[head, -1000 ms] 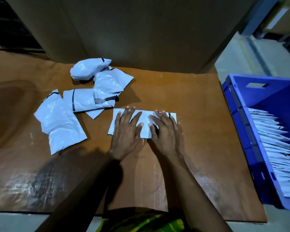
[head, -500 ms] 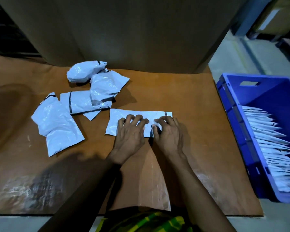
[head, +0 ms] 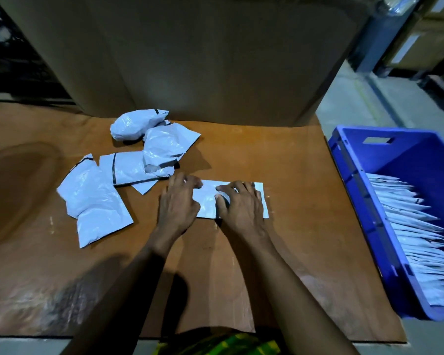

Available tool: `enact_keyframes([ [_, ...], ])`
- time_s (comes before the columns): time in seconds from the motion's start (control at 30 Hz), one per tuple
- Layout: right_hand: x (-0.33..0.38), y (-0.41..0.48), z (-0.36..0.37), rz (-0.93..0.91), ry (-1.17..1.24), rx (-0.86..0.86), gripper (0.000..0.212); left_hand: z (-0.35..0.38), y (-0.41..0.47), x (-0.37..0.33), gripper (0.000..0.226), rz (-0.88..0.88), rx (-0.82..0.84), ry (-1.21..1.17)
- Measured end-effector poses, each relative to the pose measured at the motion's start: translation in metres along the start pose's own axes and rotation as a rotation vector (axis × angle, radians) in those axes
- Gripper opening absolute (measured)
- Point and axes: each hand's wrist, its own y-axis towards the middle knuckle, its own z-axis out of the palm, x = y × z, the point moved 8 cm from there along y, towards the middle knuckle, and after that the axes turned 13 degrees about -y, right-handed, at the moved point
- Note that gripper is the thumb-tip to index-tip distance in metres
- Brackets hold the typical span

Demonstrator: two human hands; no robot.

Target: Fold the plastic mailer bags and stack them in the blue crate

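mailer bag (head: 208, 202) at centre of frame on brown table (head: 300, 175), part-folded | left hand (head: 178, 204) covers its left end, fingers blurred, grip cannot be told; right hand (head: 242, 207) presses it flat, fingers loosely bent | step: folding; next likely needs a firm crease, then a carry right to blue crate (head: 349, 162) | unfolded bags (head: 139, 165) upper left

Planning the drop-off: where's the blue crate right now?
Head view, far right: the blue crate sits beside the wooden table, folded mailers stacked inside.

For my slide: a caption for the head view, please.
Left hand and right hand fold a mailer bag on the table, blue crate nearby.
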Motion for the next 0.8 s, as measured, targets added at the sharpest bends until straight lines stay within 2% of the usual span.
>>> enact_keyframes([
  [0.07,-0.003,-0.004,0.004,-0.011,0.031,-0.007,0.035,0.003,-0.009,0.005,0.064,-0.02,0.01,0.076],
  [0.17,-0.01,-0.001,-0.003,-0.059,0.084,0.082,0.042,0.003,-0.013,0.009,0.065,-0.027,0.019,0.012],
  [0.3,-0.036,-0.023,-0.029,-0.002,-0.006,0.067,0.059,-0.012,-0.038,0.008,0.057,-0.019,-0.06,0.017],
  [0.37,-0.046,-0.038,-0.033,-0.001,-0.024,0.148,0.066,-0.014,-0.055,0.006,0.063,-0.083,-0.06,-0.018],
  [0.43,-0.048,-0.048,-0.04,-0.022,0.061,0.173,0.062,-0.012,-0.061,0.008,0.074,-0.085,-0.047,-0.117],
  [0.53,-0.053,-0.053,-0.049,-0.004,0.259,0.111,0.057,-0.016,-0.059,0.014,0.079,-0.004,-0.084,-0.262],
  [0.6,-0.054,-0.053,-0.049,-0.017,0.299,0.07,0.059,-0.027,-0.056,0.016,0.078,0.041,-0.152,-0.289],
  [0.8,-0.064,-0.033,-0.07,-0.033,0.373,-0.111,0.042,-0.07,-0.048,0.009,0.049,0.001,-0.344,-0.447],
])
